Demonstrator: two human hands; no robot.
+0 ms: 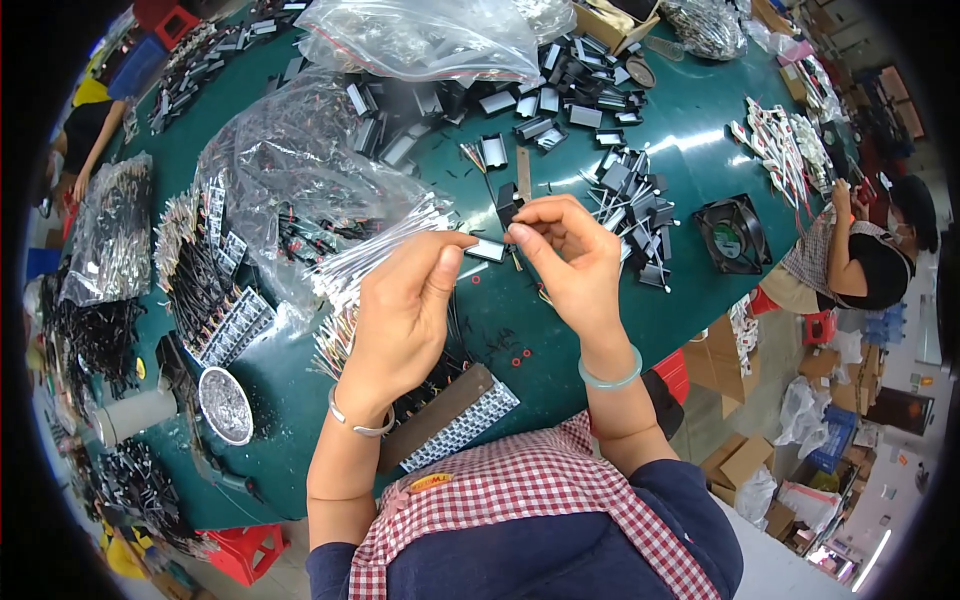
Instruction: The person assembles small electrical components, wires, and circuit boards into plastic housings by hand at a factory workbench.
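Note:
My left hand (405, 310) is closed in a pinch over the middle of the green table, its thumb and forefinger pointing right. What lies between those fingertips is too small to make out. Facing it, my right hand (570, 262) is also pinched, the thumb against the forefinger at a small dark piece I cannot name. Just below the gap between both hands is a small black housing with a pale inside (487, 250); whether a finger touches it cannot be seen. A flat brownish metal strip (523, 172) stands beyond my right fingertips, beside another open black housing (494, 151).
White-tipped wires (375, 255) lie left of my hands. Finished-looking black housings with wires (640, 205) are piled right, near a black fan (733, 235). Clear plastic bags (420, 40) cover the far side. A white bowl (226, 405) and a glue gun (200, 440) stand left. A co-worker (870, 250) sits right.

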